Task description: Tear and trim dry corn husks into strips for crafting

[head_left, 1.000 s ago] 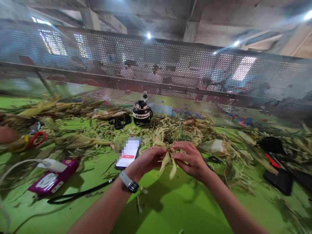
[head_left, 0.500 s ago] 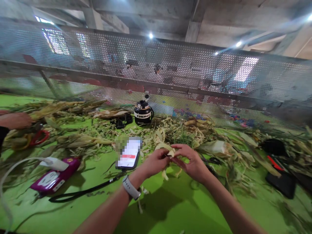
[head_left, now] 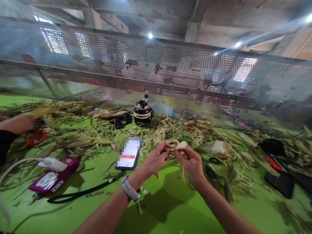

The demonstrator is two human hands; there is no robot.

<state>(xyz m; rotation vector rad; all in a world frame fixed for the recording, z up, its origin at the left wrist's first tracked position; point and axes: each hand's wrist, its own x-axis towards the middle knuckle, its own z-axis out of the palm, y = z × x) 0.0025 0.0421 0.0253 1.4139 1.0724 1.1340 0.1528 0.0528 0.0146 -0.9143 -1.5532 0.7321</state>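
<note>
Co-worker's hand (head_left: 18,123): far left edge, a dark sleeve below it, resting among the dry stalks beside red-handled scissors (head_left: 36,138).
Magenta power bank (head_left: 52,178): near left on the green table cover (head_left: 170,208), a white plug and cable running into its far end.
Smartphone with lit screen (head_left: 128,153): flat on the cover, just left of the hands, a black strap trailing from its near end toward the left.
Black mug with white lettering (head_left: 142,113): far centre, upright against the perforated metal screen (head_left: 195,78).
Left hand (head_left: 154,161): pale grey watch on the wrist; fingers curled, thumb and fingertips pinched on the left end of the pale yellow-green corn husk piece (head_left: 176,146).
Corn husk piece: held above the cover between both hands, at their fingertips, with thin strips hanging down below the right hand.
Right hand (head_left: 192,162): fingers bent, thumb and forefinger gripping the right side of the same husk, fingertips nearly touching those of the left hand.
Heap of stripped husks (head_left: 185,130): just beyond the hands, spreading right.
Black scissors (head_left: 211,165): lying just right of the right hand.
Black flat case (head_left: 280,183): near right, well apart from the hands.
</note>
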